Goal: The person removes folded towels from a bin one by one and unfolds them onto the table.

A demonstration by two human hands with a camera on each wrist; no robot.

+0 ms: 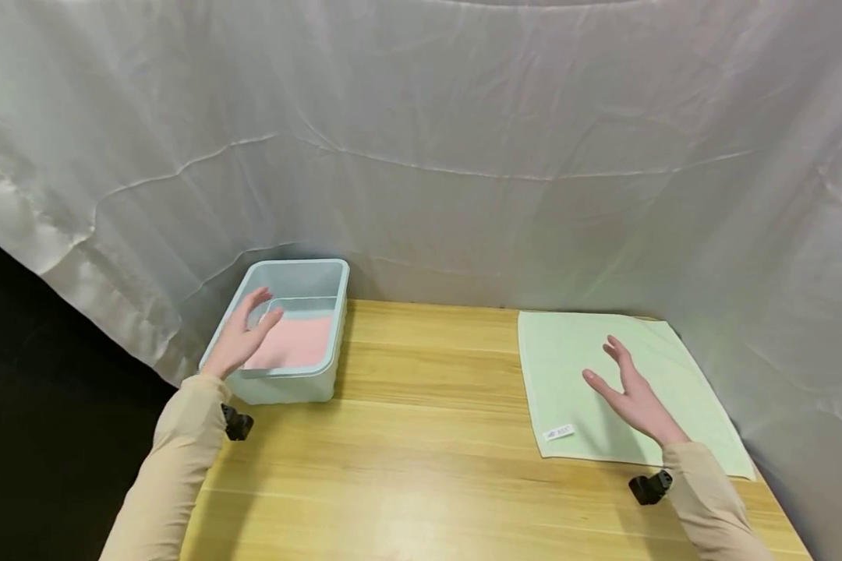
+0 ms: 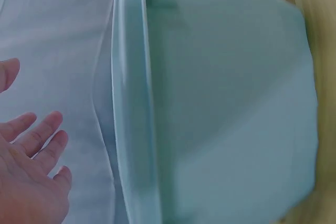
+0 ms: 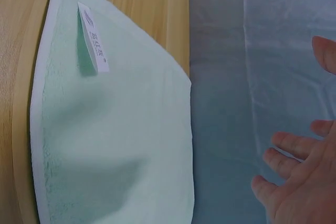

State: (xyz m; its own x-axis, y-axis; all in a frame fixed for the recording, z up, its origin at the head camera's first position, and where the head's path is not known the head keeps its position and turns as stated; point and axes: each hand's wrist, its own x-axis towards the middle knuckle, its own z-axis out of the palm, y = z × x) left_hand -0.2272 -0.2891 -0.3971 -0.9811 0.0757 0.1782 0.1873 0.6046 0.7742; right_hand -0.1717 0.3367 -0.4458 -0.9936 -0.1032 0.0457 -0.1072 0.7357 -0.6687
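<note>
On the table (image 1: 421, 436), the green cloth (image 1: 681, 382) lies flat below our right hand (image 1: 631, 401), the hand nearer to it. That hand has its thumb and fingers apart and holds nothing. A bit farther off, our left hand (image 1: 241, 335) is over the blue tub (image 1: 281, 387), thumb and fingers apart, with nothing in it. Something pink (image 1: 298, 343) is inside the tub.

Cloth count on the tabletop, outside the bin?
1: the pale green cloth, spread on the right side of the wooden table, with the right hand above it. Another could be hidden behind the light blue bin.
</note>
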